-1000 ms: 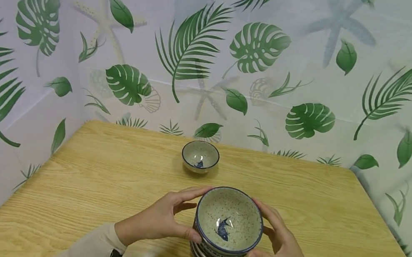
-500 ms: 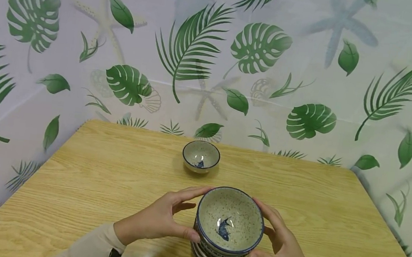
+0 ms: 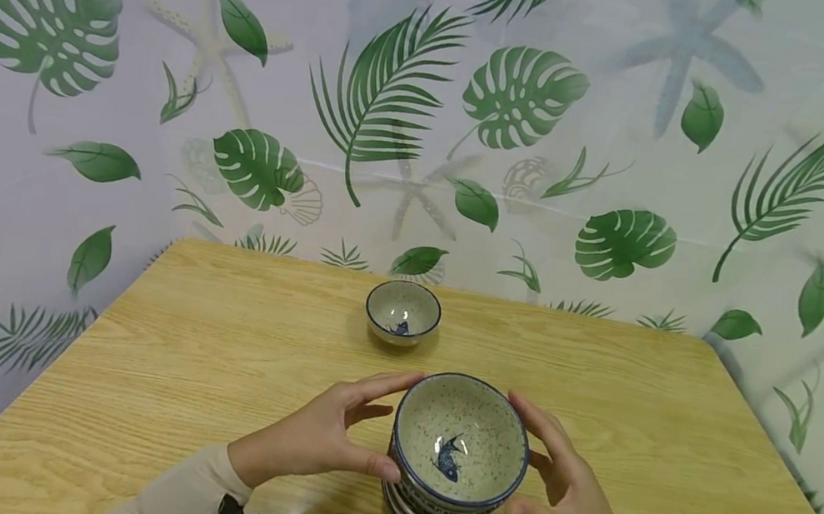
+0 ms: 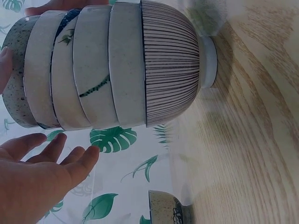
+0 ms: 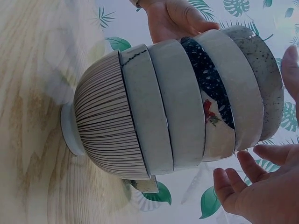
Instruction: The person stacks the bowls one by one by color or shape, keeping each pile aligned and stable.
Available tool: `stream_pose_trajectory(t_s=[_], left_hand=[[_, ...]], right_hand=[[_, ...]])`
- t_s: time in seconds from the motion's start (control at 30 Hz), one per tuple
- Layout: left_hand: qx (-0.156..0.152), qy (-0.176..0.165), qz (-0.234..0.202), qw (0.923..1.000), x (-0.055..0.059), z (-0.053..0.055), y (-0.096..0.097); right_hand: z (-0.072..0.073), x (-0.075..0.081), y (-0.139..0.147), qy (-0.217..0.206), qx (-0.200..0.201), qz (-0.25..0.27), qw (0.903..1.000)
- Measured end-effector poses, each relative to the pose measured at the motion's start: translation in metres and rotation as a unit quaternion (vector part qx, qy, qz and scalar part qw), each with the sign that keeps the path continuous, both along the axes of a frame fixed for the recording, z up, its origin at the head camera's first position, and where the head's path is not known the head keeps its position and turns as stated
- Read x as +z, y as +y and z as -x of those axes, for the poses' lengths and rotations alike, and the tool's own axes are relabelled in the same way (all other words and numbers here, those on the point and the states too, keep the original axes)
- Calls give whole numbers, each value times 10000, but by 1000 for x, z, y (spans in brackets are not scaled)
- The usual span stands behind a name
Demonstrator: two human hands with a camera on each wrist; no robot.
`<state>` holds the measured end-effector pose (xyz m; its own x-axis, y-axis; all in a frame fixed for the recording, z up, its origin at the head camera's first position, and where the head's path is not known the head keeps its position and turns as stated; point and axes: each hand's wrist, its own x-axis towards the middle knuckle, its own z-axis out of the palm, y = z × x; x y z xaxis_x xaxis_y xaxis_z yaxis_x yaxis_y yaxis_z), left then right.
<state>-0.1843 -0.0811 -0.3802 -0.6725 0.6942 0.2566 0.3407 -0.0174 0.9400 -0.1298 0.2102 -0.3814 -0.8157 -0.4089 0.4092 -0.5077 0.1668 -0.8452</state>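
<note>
A tall stack of nested bowls stands upright on the wooden table. Its top bowl (image 3: 464, 438) is speckled, with a blue rim and a blue fish inside. The bottom bowl (image 4: 170, 65) has thin dark stripes and a pale foot. My left hand (image 3: 325, 436) is at the stack's left side, thumb and index fingertip at the top bowl and the other fingers loosely spread. At the right side, my right hand (image 3: 564, 491) has relaxed fingers, with its thumb a little apart from the bowl. Decorated bowls (image 5: 180, 102) make up the middle of the stack.
A small speckled bowl (image 3: 403, 310) with a dark rim and blue fish sits behind the stack, near the far edge of the table (image 3: 222, 338). Beyond that edge hangs a leaf-printed cloth (image 3: 288, 68), which also covers both sides.
My right hand has shifted slightly right, and its thumb has come away from the top bowl. The left hand and the stack look still. The printed cloth at left has shifted leftward.
</note>
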Motion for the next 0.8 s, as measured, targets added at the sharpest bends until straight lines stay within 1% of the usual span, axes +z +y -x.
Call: stream_pose_trajectory(t_s=[0.1,0.17,0.3,0.4,0.47,0.57,0.63,0.7,0.8], left_hand=[[-3,29,-43,10000,-1,0,-1],[-4,62,-48,10000,-2,0,-1],[58,31,-29,10000,-4,1,-1],[216,-90,-89,9997,-4,1,-1],[383,-258,-193,9987,-3,1,0],[705,-455,-393,9957,-1,2,0],[931,-598,-409,9930,0,3,-1],[1121,-731,-411,9902,0,5,-3],[1293,-1004,-480,9853,2,8,-7]], right_hand=[[1,-2,0,54,6,128,9999],[1,-3,0,124,-61,141,9998],[0,3,-1,30,-618,-251,9978],[1,9,-1,-302,-1119,-466,9922],[4,12,-1,-585,-1340,-392,9885],[9,14,0,-1104,-1571,-285,9810],[13,13,0,-1397,-1612,-227,9767],[18,12,2,-1586,-1541,-123,9752],[25,8,6,-1678,-1355,153,9763]])
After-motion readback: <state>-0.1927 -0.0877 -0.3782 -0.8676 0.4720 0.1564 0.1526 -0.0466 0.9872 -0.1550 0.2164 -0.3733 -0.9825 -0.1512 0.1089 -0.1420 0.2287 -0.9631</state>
